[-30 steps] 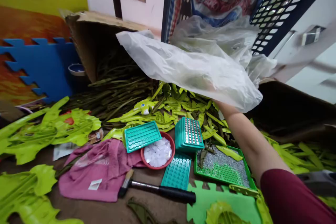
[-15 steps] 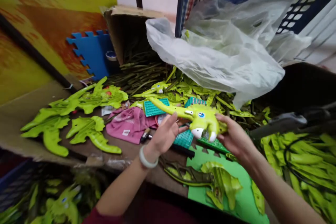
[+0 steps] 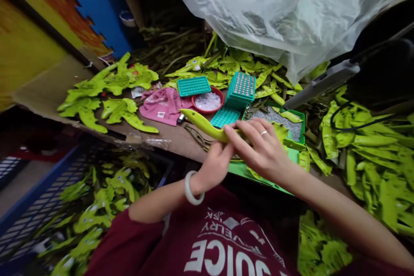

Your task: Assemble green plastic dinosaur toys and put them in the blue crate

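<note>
While the left hand is gripping the lime-green toy dinosaur from below, the right hand is clasping it palm-down.

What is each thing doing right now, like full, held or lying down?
green toy: gripped by left hand, right hand laid over it.
red bowl: holds white bits.
green tray: holds grey pellets.
pink cloth: crumpled, lying down.
plastic bag: crumpled.

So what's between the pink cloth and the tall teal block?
Head view: between pink cloth and teal block sits a red bowl of white bits, a flat teal tray over its rim.
</note>
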`<state>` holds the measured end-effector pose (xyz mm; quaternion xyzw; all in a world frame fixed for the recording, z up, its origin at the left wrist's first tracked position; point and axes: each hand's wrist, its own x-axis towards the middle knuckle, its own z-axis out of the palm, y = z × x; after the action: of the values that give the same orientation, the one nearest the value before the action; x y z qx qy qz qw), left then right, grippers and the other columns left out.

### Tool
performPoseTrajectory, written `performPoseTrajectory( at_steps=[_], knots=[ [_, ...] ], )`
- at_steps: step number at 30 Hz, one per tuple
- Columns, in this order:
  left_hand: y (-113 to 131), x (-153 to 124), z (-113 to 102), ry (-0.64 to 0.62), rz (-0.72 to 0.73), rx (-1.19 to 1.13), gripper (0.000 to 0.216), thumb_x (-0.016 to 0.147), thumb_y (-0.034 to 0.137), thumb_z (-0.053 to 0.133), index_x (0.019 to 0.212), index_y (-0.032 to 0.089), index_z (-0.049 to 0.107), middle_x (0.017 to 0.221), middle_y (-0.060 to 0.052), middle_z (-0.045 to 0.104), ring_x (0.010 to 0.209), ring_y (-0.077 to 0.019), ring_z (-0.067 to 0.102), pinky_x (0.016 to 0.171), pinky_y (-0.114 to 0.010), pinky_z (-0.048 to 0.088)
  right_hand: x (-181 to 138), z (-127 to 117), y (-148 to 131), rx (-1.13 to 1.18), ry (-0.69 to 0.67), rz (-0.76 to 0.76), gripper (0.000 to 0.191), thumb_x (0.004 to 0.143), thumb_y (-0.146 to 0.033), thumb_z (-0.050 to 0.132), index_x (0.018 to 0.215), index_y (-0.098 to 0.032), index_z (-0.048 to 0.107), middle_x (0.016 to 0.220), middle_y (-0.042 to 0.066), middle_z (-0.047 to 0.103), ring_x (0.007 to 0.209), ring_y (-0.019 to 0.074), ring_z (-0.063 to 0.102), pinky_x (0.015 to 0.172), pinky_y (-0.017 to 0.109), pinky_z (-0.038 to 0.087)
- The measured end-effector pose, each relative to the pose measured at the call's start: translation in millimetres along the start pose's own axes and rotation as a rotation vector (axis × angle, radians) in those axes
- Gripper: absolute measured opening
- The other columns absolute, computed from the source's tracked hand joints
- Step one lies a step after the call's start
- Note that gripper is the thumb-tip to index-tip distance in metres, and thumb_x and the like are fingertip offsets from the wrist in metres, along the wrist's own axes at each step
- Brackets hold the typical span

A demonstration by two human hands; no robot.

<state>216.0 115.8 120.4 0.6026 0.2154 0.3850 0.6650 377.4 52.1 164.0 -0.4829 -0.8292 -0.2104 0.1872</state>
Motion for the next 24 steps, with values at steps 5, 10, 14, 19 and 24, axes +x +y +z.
performPoseTrajectory(
  at_steps=[5,10,14,19,24],
  knots=[
    [-17,-26,-67,-0.226,0.142,0.558,0.050,0.092,0.016,0.059,0.142,0.019,0.054,0.145,-0.014,0.060,0.137,-0.0283,0.056,0.116,-0.049,0.047,-38,8,9,0.111,-0.176,-0.076,0.055,0.097,-0.015,0.058,0.150,-0.010,0.044,0.116,0.015,0.071,0.110,0.0281,0.060,0.095,0.045,0.047],
    [-62,-16,-148,-0.225,0.229,1.025,0.057,0.085,-0.002,0.047,0.137,0.017,0.061,0.155,-0.015,0.051,0.151,-0.0275,0.038,0.124,-0.057,0.034,-64,48,12,0.179,-0.414,-0.148,0.053,0.096,-0.009,0.053,0.148,-0.015,0.047,0.119,0.015,0.070,0.104,0.0282,0.060,0.090,0.045,0.051],
    [-86,-12,-155,-0.279,0.148,0.961,0.061,0.087,-0.004,0.044,0.140,0.023,0.059,0.155,-0.010,0.051,0.149,-0.0231,0.042,0.125,-0.056,0.031,-63,77,7,0.224,-0.516,-0.097,0.053,0.097,-0.013,0.051,0.150,-0.018,0.046,0.112,0.015,0.068,0.096,0.0283,0.061,0.081,0.045,0.055],
    [-81,-15,-148,-0.212,0.095,0.829,0.057,0.089,-0.002,0.046,0.137,0.025,0.063,0.152,-0.008,0.055,0.147,-0.0223,0.046,0.125,-0.053,0.030,-62,82,10,0.259,-0.533,-0.056,0.050,0.098,-0.024,0.056,0.148,-0.018,0.049,0.108,0.015,0.065,0.093,0.0278,0.060,0.077,0.044,0.057],
    [-71,2,-143,-0.360,0.134,0.844,0.054,0.085,0.008,0.058,0.137,0.023,0.062,0.147,-0.011,0.059,0.147,-0.0302,0.044,0.126,-0.058,0.023,-60,85,12,0.270,-0.551,-0.066,0.051,0.097,-0.024,0.060,0.147,-0.018,0.051,0.108,0.016,0.065,0.095,0.0289,0.059,0.081,0.047,0.057]
  ],
)
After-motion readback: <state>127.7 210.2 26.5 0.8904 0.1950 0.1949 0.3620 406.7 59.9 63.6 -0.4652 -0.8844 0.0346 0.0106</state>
